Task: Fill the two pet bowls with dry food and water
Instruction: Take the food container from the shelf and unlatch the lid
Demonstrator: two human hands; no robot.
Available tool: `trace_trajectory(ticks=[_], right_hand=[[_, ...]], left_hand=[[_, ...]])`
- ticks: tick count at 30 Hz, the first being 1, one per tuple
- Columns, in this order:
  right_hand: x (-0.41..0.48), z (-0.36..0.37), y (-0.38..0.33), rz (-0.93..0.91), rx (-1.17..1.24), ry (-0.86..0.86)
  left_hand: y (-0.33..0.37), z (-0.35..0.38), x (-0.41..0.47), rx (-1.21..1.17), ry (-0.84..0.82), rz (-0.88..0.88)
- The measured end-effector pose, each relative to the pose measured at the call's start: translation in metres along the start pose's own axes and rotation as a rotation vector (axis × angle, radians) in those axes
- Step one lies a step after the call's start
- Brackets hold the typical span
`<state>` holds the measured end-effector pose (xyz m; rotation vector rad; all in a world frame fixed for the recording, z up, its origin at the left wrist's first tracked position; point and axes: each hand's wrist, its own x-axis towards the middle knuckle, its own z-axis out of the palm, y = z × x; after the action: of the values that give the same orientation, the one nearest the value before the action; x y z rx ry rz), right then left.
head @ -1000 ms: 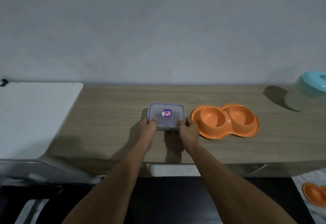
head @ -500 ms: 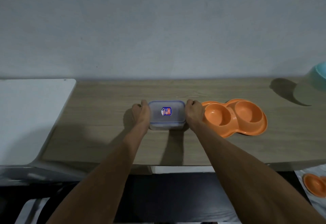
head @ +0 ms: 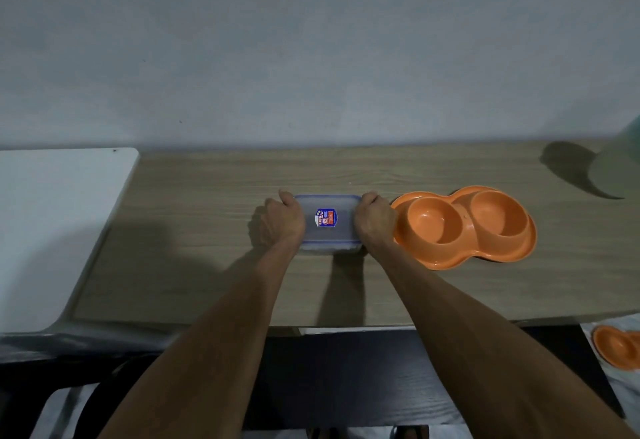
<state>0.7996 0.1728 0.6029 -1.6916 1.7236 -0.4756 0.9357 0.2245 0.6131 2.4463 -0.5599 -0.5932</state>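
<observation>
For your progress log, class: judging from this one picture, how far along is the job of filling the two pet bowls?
Done: nothing; both wells of the orange double bowl look empty. In hand: the left hand and right hand grip the ends of the lidded plastic container, its lid on. Left: open it, pour food, add water.

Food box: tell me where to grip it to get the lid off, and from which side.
Grip the food box at its two short ends, one hand from each side, as the left hand and right hand do now. It lies flat on the table, long side facing the person, lid on, so the lid's edges at those ends are probably the easiest to reach.
</observation>
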Motion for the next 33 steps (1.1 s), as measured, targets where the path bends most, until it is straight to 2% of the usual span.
trace_trajectory(ticks=[5,8,10,12,16,18,23,27,29,33], right_hand=[[0.000,0.002,0.003,0.012,0.027,0.087],[-0.004,0.005,-0.001,0.063,0.084,0.157],[-0.006,0.003,-0.004,0.059,0.040,0.167],[-0.004,-0.002,-0.006,-0.003,-0.084,0.179],[0.013,-0.012,-0.015,-0.241,-0.343,0.206],[0.023,-0.011,-0.029,-0.303,-0.346,0.127],[0.041,0.013,-0.063,-0.290,-0.425,-0.279],[0.046,0.024,-0.072,-0.231,-0.522,-0.424],[0.049,0.026,-0.072,-0.218,-0.560,-0.439],[0.052,0.032,-0.066,-0.288,-0.476,-0.240]], left_hand=[[0.000,0.004,0.004,-0.063,-0.046,-0.011],[-0.001,0.002,0.003,-0.072,0.008,-0.025],[0.002,-0.004,-0.001,-0.086,0.016,-0.021],[0.001,-0.009,-0.001,-0.143,-0.028,-0.003],[-0.020,-0.016,0.006,-0.353,-0.108,-0.038],[-0.032,-0.014,0.005,-0.451,-0.184,-0.005],[-0.044,0.001,-0.006,-0.514,-0.368,0.066],[-0.046,0.005,-0.010,-0.567,-0.391,0.056],[-0.048,0.007,-0.007,-0.564,-0.401,0.058],[-0.050,0.007,-0.005,-0.556,-0.422,0.060]])
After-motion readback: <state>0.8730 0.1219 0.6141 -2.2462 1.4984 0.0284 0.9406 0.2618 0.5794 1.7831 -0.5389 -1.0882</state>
